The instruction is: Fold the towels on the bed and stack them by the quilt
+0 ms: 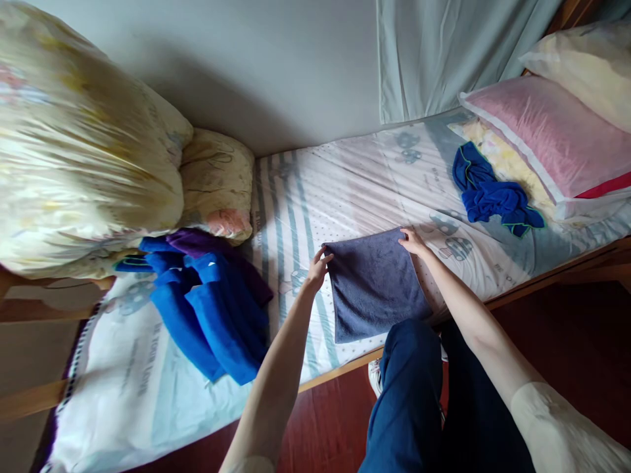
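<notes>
A grey-purple towel point(377, 286) is spread out as a rough rectangle near the front edge of the bed. Its far left corner is pinched by my left hand point(319, 266). At the far right corner, my right hand point(413, 242) grips the cloth between thumb and fingers. The towel's near side reaches toward my knee. To the left lies a pile of blue cloths point(217, 315), with a dark purple cloth point(246, 263) partly beneath it. A crumpled blue cloth point(495, 194) with a bright green edge rests on the right part of the bed.
The patterned bed sheet point(355, 184) covers the mattress. Large stuffed yellowish bags point(83, 144) stand at the left end, and a pink pillow point(552, 135) at the right. A grey curtain point(434, 59) hangs on the wall behind. Below is a red-brown floor point(325, 427).
</notes>
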{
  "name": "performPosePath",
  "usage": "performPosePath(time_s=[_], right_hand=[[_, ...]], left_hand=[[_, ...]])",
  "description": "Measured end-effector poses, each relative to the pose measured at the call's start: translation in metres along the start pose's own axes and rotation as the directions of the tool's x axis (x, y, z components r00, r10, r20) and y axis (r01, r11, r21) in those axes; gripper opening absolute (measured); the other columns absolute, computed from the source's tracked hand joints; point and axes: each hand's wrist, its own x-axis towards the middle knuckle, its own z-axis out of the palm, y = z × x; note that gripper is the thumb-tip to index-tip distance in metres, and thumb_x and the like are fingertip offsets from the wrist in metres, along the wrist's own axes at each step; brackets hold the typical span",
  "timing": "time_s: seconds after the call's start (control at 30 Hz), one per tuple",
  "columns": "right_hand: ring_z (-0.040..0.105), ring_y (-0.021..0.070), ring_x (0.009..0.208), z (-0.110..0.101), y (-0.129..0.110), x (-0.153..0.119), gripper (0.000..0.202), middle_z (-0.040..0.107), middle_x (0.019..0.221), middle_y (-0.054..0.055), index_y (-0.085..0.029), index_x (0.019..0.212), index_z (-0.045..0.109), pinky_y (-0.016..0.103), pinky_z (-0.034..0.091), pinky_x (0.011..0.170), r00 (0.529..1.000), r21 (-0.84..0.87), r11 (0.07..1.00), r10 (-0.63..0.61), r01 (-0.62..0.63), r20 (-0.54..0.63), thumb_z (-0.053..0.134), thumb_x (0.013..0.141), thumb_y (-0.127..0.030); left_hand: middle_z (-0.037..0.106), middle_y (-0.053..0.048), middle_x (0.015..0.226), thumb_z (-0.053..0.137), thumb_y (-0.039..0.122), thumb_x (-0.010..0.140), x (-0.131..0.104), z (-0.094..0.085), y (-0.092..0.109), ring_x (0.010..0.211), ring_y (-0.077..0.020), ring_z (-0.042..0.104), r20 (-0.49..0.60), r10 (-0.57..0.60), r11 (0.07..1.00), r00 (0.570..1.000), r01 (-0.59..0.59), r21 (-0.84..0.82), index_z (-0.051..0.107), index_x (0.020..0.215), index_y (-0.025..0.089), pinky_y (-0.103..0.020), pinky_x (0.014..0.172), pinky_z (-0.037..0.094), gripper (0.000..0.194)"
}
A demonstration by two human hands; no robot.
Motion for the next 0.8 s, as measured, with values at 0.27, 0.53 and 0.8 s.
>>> performPosePath(time_s=[0.27, 0.53, 0.8], right_hand=[[0.020, 0.0298, 0.165, 0.056, -0.011, -0.048, 0.059, 0.030, 0.175, 0.010, -0.017, 0.163, 0.044, 0.055, 0.017, 0.135, 0.918, -0.313, 0.881, -0.392, 0.355, -0.061, 0.045, 0.106, -0.034], [0.020, 0.0299, 0.165, 0.066, 0.021, -0.024, 0.071, 0.026, 0.175, 0.015, -0.009, 0.167, 0.031, 0.054, 0.013, 0.136, 0.913, -0.340, 0.879, -0.392, 0.336, -0.110, 0.041, 0.108, -0.046], [0.006, 0.0304, 0.167, 0.076, 0.039, 0.013, 0.078, 0.015, 0.178, 0.013, -0.007, 0.171, 0.015, 0.056, 0.001, 0.137, 0.906, -0.337, 0.871, -0.411, 0.357, -0.104, 0.038, 0.107, -0.046]], left_hand=[[0.029, -0.017, 0.174, 0.053, 0.038, 0.097, -0.035, 0.035, -0.021, 0.166, -0.0341, 0.011, 0.055, 0.482, 0.680, 0.875, -0.413, 0.606, 0.049, 0.158, 0.016, -0.057, 0.134, 0.008, 0.065], [0.026, -0.016, 0.175, 0.044, 0.050, 0.102, -0.029, 0.038, -0.041, 0.166, -0.0306, 0.010, 0.105, 0.498, 0.618, 0.861, -0.437, 0.653, 0.038, 0.164, 0.013, -0.053, 0.134, 0.007, 0.073], [0.024, -0.014, 0.176, 0.042, 0.051, 0.103, -0.002, 0.023, -0.040, 0.166, -0.0284, 0.011, 0.121, 0.471, 0.573, 0.874, -0.407, 0.712, 0.032, 0.167, 0.012, -0.049, 0.135, 0.004, 0.076]])
